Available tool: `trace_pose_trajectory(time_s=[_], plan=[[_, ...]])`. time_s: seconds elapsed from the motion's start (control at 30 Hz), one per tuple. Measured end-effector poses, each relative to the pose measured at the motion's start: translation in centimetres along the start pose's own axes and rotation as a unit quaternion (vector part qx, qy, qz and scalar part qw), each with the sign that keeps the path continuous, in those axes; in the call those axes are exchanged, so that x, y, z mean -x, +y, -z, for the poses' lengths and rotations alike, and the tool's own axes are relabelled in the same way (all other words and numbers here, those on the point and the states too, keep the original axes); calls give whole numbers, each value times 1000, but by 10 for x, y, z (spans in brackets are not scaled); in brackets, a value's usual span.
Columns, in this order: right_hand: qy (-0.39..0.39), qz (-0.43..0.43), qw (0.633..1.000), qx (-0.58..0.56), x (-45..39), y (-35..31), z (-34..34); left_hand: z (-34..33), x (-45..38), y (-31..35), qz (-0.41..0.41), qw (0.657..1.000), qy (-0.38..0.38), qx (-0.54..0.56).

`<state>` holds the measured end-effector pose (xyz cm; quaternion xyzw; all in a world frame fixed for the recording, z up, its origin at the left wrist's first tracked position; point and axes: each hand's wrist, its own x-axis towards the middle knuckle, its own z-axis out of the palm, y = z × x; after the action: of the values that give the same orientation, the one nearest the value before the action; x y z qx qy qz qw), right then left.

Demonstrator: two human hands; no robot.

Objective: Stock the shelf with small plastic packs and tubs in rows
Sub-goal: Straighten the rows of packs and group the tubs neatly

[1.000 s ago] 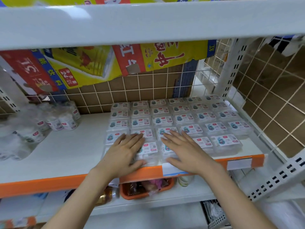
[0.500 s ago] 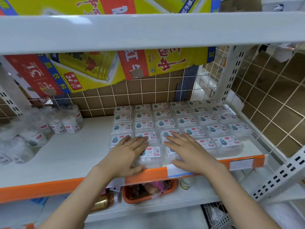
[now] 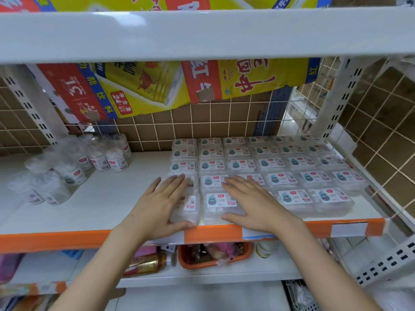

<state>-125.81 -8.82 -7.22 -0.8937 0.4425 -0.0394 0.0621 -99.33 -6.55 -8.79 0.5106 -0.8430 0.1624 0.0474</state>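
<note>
Several clear round tubs (image 3: pixel 113 161) with small red-and-white labels sit bunched at the far left of the white shelf (image 3: pixel 107 198), label text too small to read tbh. Behind them a red cardboard panel (image 3: pixel 74 90) hangs upside down on the wire grid back, big "51" on it plus a red tag that reads "24" flipped. Next to it is a yellow carton (image 3: pixel 258 79) with "RedBull" printed small and large red Chinese characters, also upside down.

Middle of the shelf, the left hand (image 3: pixel 161 207) lies flat on the leftmost column of small plastic packs (image 3: pixel 294 162), fingers (image 3: pixel 179 180) straight and spread, thumb along the front edge of the nearest pack, not curled round anything. Just beside it the right hand (image 3: pixel 253 204) rests flat on the next packs over, fingers out straight too, thumb at the front edge.

The packs fill the right half in neat rows, front lip to the back grid, each with a white label, a bluish cartoon figure and a red logo, wording unreadable. An orange price strip (image 3: pixel 56 240) runs along the shelf front, with a blank white tag (image 3: pixel 349 228) at the right
</note>
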Motion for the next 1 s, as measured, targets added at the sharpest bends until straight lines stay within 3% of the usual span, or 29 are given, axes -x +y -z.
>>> trace_pose_trajectory(time_s=[0.27,0.63,0.77,0.9,1.0], plan=[[-13,48,998,28,-20,-21,-3,-11,18,-22,20,997,-69,11],[-21,31,999,19,-21,-22,-10,-10,11,-26,4,993,-96,76],[-32,21,999,-2,-24,-25,-13,-5,9,-22,34,983,-157,92],[-32,11,999,-33,-26,-23,-10,-6,14,-27,19,980,-159,117],[-13,-2,999,-42,-26,-23,-6,-8,19,-38,56,974,-124,180]])
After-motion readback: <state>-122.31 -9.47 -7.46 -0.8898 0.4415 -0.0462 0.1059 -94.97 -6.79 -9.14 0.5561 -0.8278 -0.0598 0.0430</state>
